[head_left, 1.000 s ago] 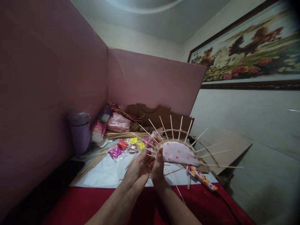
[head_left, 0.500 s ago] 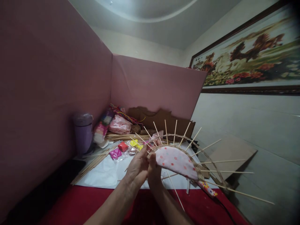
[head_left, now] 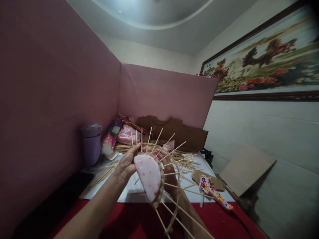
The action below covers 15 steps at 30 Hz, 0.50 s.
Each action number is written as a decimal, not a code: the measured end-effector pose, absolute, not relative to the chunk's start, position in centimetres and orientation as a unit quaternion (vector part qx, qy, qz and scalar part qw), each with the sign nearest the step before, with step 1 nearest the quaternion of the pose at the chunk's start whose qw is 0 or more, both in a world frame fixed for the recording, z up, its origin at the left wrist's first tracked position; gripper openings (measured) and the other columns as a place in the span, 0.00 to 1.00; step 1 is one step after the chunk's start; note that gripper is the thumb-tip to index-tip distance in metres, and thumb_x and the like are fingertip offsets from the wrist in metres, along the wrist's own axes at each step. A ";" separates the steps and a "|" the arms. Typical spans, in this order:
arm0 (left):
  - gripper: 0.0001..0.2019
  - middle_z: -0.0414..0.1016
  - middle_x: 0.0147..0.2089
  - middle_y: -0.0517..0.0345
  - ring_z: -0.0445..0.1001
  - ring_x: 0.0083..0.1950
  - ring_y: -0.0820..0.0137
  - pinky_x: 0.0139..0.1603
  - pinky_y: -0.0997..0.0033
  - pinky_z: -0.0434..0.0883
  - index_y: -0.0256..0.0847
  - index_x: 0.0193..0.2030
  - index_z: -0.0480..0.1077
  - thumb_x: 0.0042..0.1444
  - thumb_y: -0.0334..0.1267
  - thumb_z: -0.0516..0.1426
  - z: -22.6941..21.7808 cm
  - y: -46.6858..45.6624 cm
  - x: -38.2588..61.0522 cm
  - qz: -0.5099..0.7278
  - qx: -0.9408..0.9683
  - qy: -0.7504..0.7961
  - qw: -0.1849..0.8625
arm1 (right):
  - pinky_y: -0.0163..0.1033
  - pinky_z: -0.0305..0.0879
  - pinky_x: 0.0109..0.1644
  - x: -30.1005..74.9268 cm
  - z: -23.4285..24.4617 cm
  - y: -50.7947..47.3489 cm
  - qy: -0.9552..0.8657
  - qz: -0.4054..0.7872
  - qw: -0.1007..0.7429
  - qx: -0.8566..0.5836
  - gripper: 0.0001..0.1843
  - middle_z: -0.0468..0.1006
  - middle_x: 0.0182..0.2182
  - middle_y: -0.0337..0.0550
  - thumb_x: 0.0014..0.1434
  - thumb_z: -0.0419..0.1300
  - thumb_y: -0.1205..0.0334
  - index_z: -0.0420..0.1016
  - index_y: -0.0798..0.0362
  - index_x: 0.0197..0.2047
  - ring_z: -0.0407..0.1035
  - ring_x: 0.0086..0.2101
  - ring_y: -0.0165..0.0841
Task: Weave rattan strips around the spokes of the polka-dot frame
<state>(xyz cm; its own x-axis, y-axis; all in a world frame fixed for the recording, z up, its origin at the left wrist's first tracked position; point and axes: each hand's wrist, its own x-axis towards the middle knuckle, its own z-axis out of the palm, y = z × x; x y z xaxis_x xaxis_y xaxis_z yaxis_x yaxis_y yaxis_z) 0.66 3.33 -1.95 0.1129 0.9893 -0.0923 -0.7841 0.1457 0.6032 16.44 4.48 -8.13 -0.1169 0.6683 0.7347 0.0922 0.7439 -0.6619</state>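
Observation:
A half-round woven piece (head_left: 149, 176), faced with pink dotted fabric, is held up above the table. Thin wooden sticks (head_left: 175, 152) fan out from its curved, twine-wrapped edge, and a looser ring of twine (head_left: 178, 186) crosses them further out. My left hand (head_left: 127, 163) pinches the piece at its upper left corner. Behind the sticks, my right hand (head_left: 164, 162) has its fingers closed at the upper curved side; the sticks and twine partly hide them. A flower-patterned glue gun (head_left: 214, 193) lies on the right side of the table.
A purple lidded cup (head_left: 91, 146) stands at the back left. Bundled sticks (head_left: 103, 174) lie on the white sheet (head_left: 134, 196), which covers part of the red cloth (head_left: 119, 219). Torn cardboard (head_left: 171, 131) leans along the back. A cord trails from the glue gun.
The woven piece has moved left and turned clockwise, so its sticks now point up and right. My right hand has shifted from the near corner to behind the curved side. The glue gun is uncovered.

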 end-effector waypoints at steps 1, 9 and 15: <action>0.08 0.76 0.22 0.51 0.75 0.22 0.65 0.26 0.67 0.72 0.32 0.28 0.70 0.55 0.30 0.52 -2.0 3.5 0.1 0.613 0.217 0.251 0.717 | 0.47 0.65 0.47 16.3 -8.0 4.5 -0.696 0.260 0.617 -0.260 0.14 0.73 0.41 0.43 0.52 0.61 0.58 0.71 0.48 0.44 0.67 0.42 0.38; 0.02 0.74 0.22 0.56 0.76 0.26 0.66 0.27 0.70 0.72 0.32 0.30 0.70 0.50 0.30 0.58 -3.7 3.8 -1.4 0.568 0.306 0.244 0.724 | 0.35 0.62 0.29 16.1 -7.7 5.5 -0.595 0.408 0.644 -0.254 0.10 0.70 0.24 0.36 0.49 0.62 0.57 0.71 0.53 0.33 0.63 0.24 0.28; 0.04 0.71 0.21 0.58 0.74 0.25 0.70 0.26 0.74 0.71 0.32 0.30 0.70 0.50 0.32 0.59 -4.5 4.1 -1.3 0.543 0.338 0.246 0.728 | 0.33 0.58 0.29 16.5 -7.7 5.6 -0.599 0.466 0.602 -0.248 0.11 0.70 0.20 0.36 0.45 0.66 0.56 0.73 0.56 0.24 0.62 0.24 0.27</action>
